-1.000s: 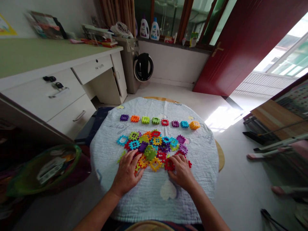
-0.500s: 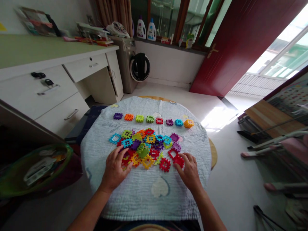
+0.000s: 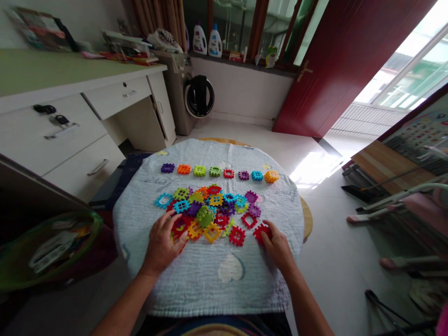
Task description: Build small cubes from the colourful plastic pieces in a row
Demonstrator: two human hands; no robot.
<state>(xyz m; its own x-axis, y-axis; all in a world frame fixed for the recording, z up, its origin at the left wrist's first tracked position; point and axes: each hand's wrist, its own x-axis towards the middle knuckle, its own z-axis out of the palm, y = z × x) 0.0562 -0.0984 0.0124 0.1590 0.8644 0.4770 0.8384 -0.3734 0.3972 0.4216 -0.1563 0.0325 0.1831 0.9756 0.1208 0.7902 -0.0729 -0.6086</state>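
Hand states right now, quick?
Left hand: open, at the left edge of the pile.
Right hand: on a red piece; firm grip can't be told.

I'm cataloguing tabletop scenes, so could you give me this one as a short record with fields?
Surface: pale blue cloth over a rounded table
Pile: mixed coloured plastic pieces, mid-table
Row: eight spots beyond the pile, from dark purple to orange-yellow
Left grip: at the pile's near left edge
Right grip: on a red piece
Background: washing machine, red door
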